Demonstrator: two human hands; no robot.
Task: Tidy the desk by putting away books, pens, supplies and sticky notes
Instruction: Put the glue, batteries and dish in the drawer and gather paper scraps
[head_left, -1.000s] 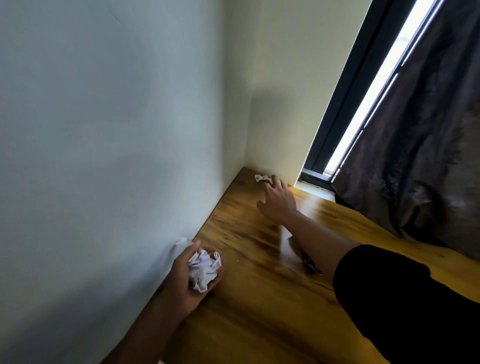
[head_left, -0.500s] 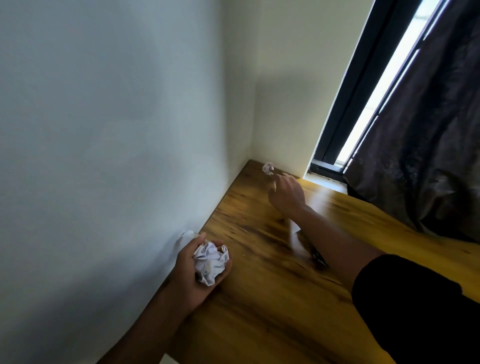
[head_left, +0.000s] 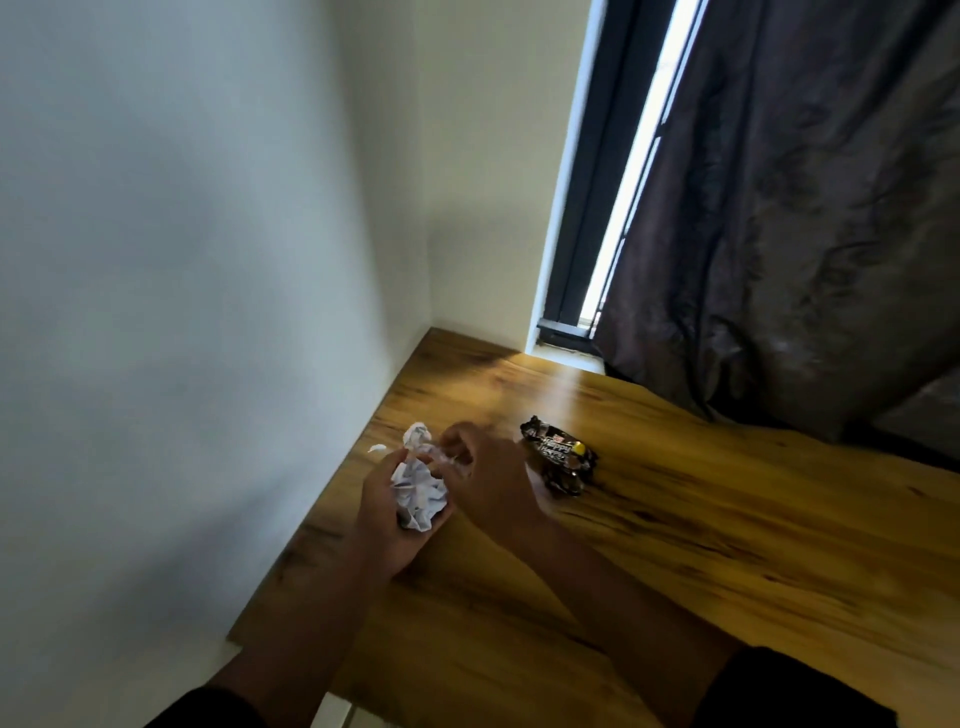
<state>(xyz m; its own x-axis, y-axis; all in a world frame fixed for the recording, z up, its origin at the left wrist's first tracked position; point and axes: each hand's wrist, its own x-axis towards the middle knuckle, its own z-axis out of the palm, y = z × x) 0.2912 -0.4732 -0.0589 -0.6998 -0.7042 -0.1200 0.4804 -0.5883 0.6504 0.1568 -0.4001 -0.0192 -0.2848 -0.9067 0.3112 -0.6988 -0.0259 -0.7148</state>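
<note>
My left hand (head_left: 387, 512) cups a crumpled ball of white paper (head_left: 418, 493) over the wooden desk (head_left: 701, 519), near the left wall. My right hand (head_left: 488, 483) is right beside it, fingers curled, pinching a small crumpled paper scrap (head_left: 451, 457) against the ball. Another bit of crumpled white paper (head_left: 417, 435) shows just above my left hand. A tiny white scrap (head_left: 376, 448) lies at the desk's edge by the wall. A crumpled black snack wrapper (head_left: 558, 457) with a yellow spot lies on the desk just right of my right hand.
White walls (head_left: 182, 312) close off the desk on the left and at the back corner. A dark curtain (head_left: 805, 234) hangs over the window (head_left: 634, 171) along the desk's far right side. Bare wood stretches to the right and toward me.
My right hand picked up the small paper scrap from the far corner and drew back to my left hand. The black wrapper, earlier hidden under my forearm, is now uncovered.
</note>
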